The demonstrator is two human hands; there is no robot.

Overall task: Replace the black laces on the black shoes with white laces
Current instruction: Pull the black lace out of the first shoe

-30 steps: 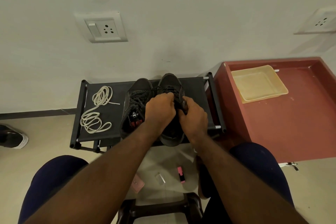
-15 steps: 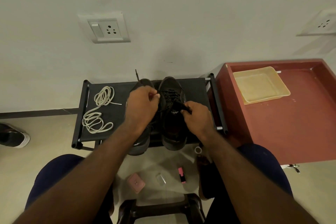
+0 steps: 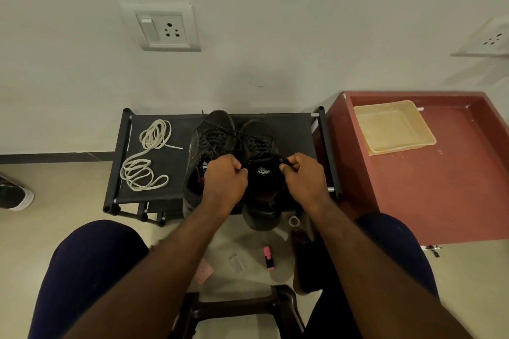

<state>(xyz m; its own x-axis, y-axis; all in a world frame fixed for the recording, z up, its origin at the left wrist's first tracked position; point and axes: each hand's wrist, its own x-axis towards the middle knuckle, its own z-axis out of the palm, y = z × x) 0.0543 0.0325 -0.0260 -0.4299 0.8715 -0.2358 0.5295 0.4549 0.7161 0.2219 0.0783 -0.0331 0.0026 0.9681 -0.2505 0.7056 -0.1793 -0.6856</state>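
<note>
While the black shoes (image 3: 220,124) stand side by side on the rack (image 3: 292,129) | head view: left hand (image 3: 224,180) and right hand (image 3: 304,176) each pinch the black laces (image 3: 259,144) beside the right shoe's tongue | white laces (image 3: 147,158) lie coiled at 9 o'clock of the shoes, apart.

Dim, flat indoor light is falling from overhead. The wall (image 3: 248,22) beyond the 2 hands is reading grey-green, with a soft shadow pooling on it just past the shoes (image 3: 220,129). The black laces (image 3: 212,137) are blending into the black uppers ahead of the left hand (image 3: 224,179) and right hand (image 3: 304,176), and detail is getting lost there. Faint shadows are lying on the floor (image 3: 242,239) nearer than the hands. The wide-angle lens is bending the socket (image 3: 161,26) up-left of the hands. The socket plate (image 3: 487,38) far right of them is stretching, its streaky shadow trailing below. Everything is looking slightly soft, with compression smearing.
</note>
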